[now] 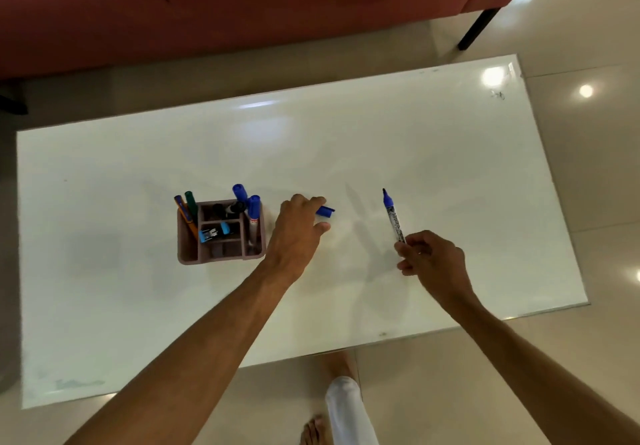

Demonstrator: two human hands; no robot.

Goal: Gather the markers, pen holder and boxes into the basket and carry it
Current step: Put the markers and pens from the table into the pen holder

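A brown pen holder (221, 254) stands on the white table (138, 306), left of centre, with several markers and pens upright in its compartments. My left hand (298, 233) is just right of it, fingers closed around a blue marker cap (325, 211) that lies at the table surface. My right hand (433, 257) holds an uncapped blue marker (393, 218) by its rear end, tip pointing away from me, above the table. No basket or boxes are in view.
A red sofa (242, 5) with a black leg (478, 29) stands beyond the table's far edge. Glossy beige floor tiles (588, 185) surround the table. My white-trousered leg (349, 410) and bare foot are at the near edge.
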